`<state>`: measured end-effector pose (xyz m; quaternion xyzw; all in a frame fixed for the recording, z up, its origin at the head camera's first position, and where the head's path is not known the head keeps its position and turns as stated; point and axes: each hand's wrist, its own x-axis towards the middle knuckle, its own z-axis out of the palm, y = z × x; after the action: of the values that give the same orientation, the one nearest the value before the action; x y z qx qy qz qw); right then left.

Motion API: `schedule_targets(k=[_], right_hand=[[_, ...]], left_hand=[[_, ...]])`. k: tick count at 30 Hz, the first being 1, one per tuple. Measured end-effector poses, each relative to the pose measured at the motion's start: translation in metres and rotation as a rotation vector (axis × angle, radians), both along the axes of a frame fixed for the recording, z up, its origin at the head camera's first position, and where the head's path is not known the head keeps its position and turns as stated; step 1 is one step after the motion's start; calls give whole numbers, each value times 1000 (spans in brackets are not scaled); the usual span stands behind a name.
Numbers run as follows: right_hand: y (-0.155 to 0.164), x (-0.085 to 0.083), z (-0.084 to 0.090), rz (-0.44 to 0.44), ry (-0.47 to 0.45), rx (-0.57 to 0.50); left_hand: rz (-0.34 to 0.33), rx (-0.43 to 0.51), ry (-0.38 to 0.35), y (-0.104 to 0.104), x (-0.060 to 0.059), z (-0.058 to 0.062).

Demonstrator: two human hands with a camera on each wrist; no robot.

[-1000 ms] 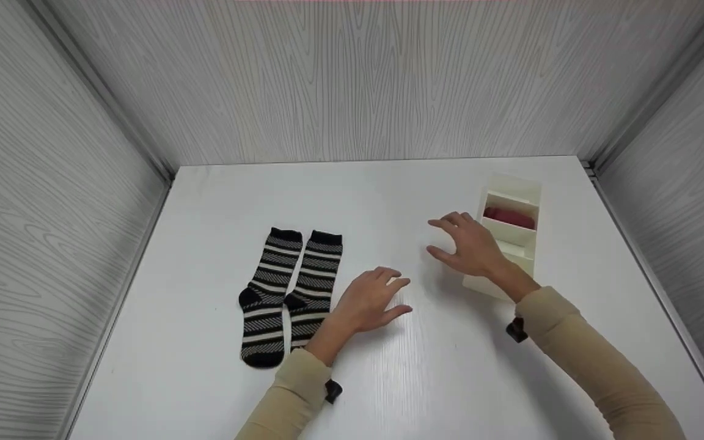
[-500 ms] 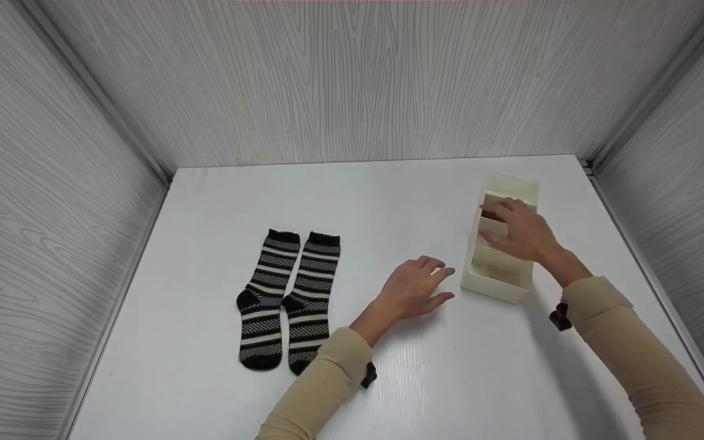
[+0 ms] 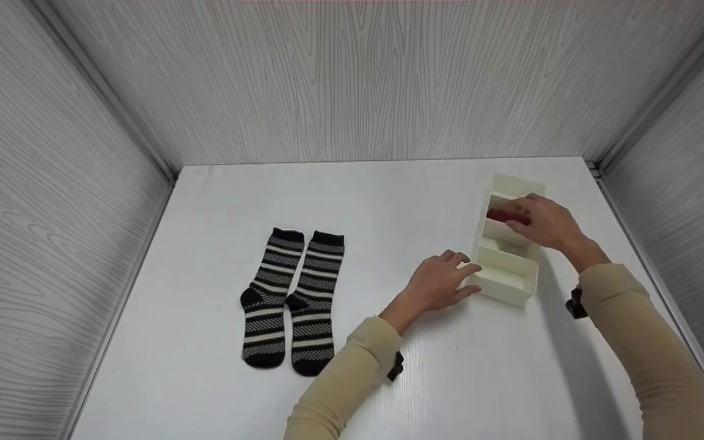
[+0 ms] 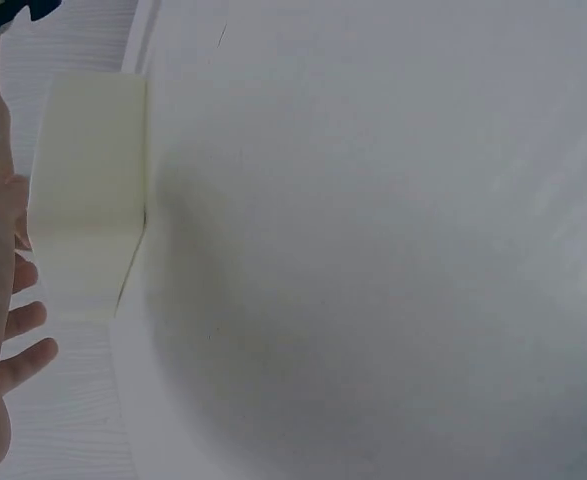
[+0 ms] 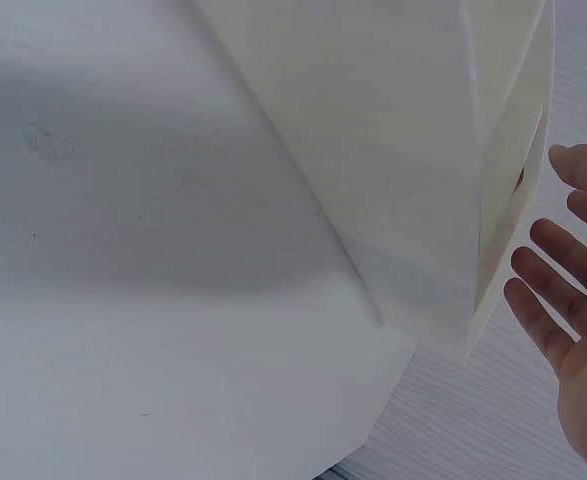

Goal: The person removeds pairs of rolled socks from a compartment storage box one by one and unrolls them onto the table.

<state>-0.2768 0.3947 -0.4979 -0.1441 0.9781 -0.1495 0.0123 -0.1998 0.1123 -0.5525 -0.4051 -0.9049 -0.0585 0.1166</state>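
Dark red cloth roll: it lies in the second compartment from the far end of my cream divided box [image 3: 505, 292], at the right of the counter [image 3: 401, 208]. I take the roll [image 3: 502, 215] for fabric: light, soft, squashy, hardly slippery and hard to damage.
Where to hold it: across its middle, near and far sides together, since the compartment walls leave little room.
Right grip: my right hand [image 3: 544, 221] is at the roll, thumb toward its near side and fingers toward its far side; I cannot tell whether they have closed on it.
Left grip: my left hand [image 3: 440, 282] is spread wide and bare at the box's near left corner; contact is unclear.
Divided box: thin-walled, probably stiff and light enough to slide; best steadied low on the outer wall.
Striped socks [image 3: 274, 269]: a pair, flat at the left, likely limp and stretchy.
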Motion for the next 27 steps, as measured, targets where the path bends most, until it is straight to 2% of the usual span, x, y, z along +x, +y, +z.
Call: schedule_targets(k=[6, 11, 18, 22, 27], right_hand=[[7, -7, 7, 2, -99, -7], [7, -15, 13, -12, -173, -38], [6, -21, 17, -15, -196, 1], [6, -23, 15, -6, -206, 15], [7, -25, 10, -6, -221, 22]], left_hand=[[-6, -11, -34, 7, -2, -2], [5, 11, -31, 10, -4, -4], [20, 12, -31, 13, -5, -1], [23, 9, -47, 13, -4, -1], [8, 22, -28, 13, -3, -3]])
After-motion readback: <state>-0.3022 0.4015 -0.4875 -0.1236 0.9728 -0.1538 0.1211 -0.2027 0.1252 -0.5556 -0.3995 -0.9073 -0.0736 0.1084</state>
